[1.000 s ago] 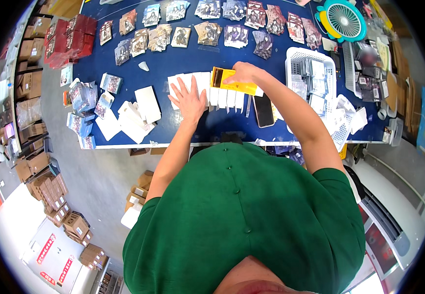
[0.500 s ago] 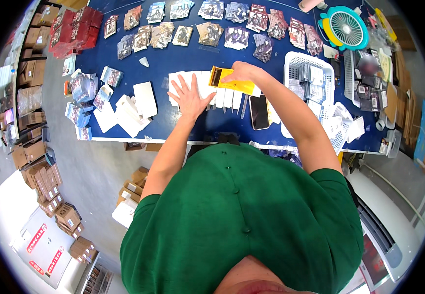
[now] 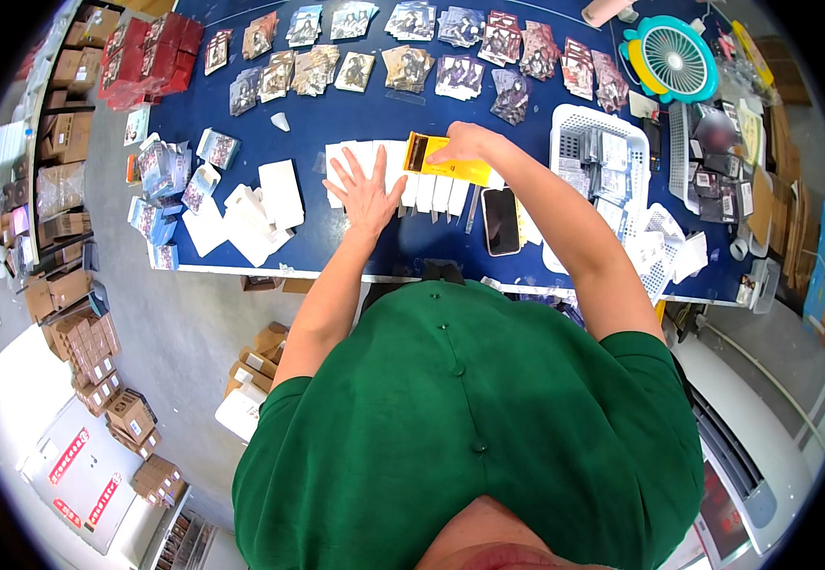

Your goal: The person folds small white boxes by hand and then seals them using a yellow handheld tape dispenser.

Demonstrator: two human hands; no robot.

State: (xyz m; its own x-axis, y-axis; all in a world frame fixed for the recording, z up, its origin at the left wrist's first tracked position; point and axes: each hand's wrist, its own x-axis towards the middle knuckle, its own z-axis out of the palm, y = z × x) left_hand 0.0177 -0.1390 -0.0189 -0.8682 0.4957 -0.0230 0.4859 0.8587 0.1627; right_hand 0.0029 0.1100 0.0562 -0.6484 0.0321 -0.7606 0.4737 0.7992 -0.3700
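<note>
My left hand lies flat with fingers spread on the left part of a row of white card-like pieces. Over the right part of that row, my right hand grips a flat yellow object with a dark band at its left end; its exact kind is unclear. The yellow object covers the upper part of several white pieces, whose lower ends stick out below it. A smartphone with a dark screen lies just right of the row, below my right forearm.
Piles of picture cards line the table's far side. Blue-edged card packs and blank white boxes lie left. A white basket of packets stands right, near a teal fan. Red boxes sit far left.
My left hand has shifted very slightly left, its thumb now closer in. The yellow object in my right hand has barely moved left. Everything else stays in place.
</note>
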